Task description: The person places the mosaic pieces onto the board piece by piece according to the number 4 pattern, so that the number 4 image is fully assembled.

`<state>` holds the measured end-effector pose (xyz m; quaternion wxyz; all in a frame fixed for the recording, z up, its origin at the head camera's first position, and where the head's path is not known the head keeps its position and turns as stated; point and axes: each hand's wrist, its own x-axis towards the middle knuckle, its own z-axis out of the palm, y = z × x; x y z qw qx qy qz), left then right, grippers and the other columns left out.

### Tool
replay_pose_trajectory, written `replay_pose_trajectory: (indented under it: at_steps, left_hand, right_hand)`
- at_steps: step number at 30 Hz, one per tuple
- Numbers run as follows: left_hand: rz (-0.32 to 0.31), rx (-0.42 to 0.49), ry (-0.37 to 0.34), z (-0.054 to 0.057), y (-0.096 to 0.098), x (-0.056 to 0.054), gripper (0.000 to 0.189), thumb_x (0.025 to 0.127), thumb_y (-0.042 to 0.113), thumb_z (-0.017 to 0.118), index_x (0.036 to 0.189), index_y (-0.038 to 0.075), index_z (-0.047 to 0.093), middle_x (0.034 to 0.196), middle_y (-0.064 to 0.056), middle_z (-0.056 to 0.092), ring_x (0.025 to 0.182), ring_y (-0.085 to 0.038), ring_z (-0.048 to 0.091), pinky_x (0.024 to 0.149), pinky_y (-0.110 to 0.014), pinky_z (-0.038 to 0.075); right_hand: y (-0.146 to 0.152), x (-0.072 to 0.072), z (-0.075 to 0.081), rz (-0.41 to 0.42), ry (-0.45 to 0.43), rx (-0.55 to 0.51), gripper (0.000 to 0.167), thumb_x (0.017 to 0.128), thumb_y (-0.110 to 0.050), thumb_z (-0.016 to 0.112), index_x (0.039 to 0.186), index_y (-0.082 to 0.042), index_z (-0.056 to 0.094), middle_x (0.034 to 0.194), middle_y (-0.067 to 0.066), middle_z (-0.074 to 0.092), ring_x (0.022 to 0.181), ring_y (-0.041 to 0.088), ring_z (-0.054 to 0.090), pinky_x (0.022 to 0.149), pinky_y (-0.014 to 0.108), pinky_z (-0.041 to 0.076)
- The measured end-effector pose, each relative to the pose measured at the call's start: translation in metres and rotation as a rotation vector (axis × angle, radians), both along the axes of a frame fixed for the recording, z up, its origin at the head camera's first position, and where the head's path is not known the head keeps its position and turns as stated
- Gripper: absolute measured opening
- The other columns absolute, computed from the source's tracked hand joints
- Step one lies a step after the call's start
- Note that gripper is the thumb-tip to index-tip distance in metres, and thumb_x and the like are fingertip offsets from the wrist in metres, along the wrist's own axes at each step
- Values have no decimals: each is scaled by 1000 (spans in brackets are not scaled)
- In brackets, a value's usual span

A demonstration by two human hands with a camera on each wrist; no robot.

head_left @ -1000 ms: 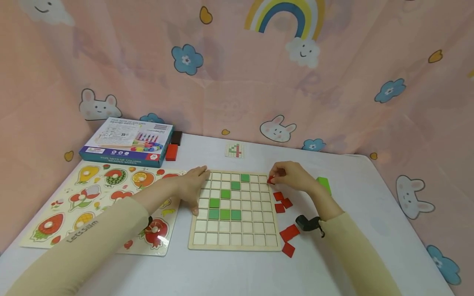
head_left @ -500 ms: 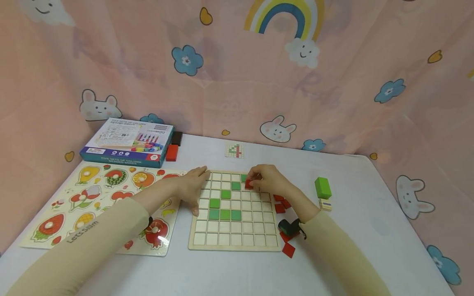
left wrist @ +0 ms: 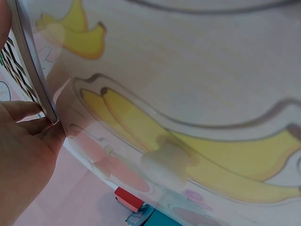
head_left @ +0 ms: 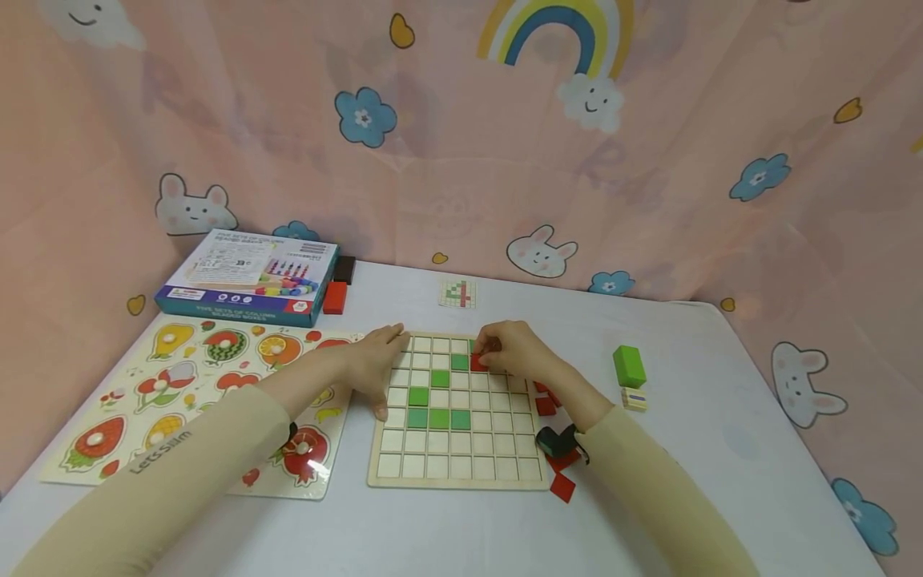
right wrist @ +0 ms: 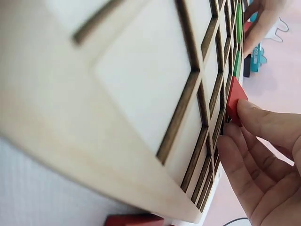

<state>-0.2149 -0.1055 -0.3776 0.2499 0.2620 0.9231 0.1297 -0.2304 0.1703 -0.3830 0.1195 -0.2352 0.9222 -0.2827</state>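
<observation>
The red tile (right wrist: 236,94) was pinched in the right hand (head_left: 517,351) at the far half of the grid board (head_left: 457,483), forearm (head_left: 587,398) slanting from near right, the left hand (head_left: 370,369) spread wide against the board's left edge.

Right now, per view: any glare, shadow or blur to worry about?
Head: bright glare spot near the lower right of the fruit board, soft shadow on the tablecloth by the right sleeve; left wrist: pale haze, like reflections, over the printed bananas; right wrist: near edge of the grid board blurred, red tile sharper.
</observation>
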Motion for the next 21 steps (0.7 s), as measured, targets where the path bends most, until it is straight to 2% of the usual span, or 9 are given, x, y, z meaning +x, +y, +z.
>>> replay_pose_trajectory:
  at_steps: [8,14,16,21]
  left_hand:
    - [-1,5,-6,0,-1,1,130,62,35,94,156,-4,12,165,-26,5,154,-45,7,126,-56,16]
    - [-5,2,-11,-1,-1,0,129,64,35,93,157,-2,12,166,-25,4,154,-45,7,126,-56,16]
    - [-8,0,-6,-1,-1,0,129,64,36,93,157,-3,12,166,-25,4,154,-45,7,126,-56,15]
    - [-13,-1,2,-1,-1,0,129,63,35,93,156,-4,12,165,-26,5,154,-45,7,126,-56,16]
  right_hand:
    - [1,-2,-2,6,8,17,7,88,-11,73,95,-13,73,94,3,73,79,12,62,72,25,53]
    - [23,-5,9,-70,14,14,5,90,-14,71,94,-12,72,93,5,70,77,16,60,71,26,51]
    - [36,-6,13,-75,-1,35,5,89,-14,71,93,-11,72,92,5,70,81,17,61,72,26,51]
    - [68,-7,16,-43,-130,128,5,86,-11,72,90,-11,71,89,4,69,84,16,59,73,26,50]
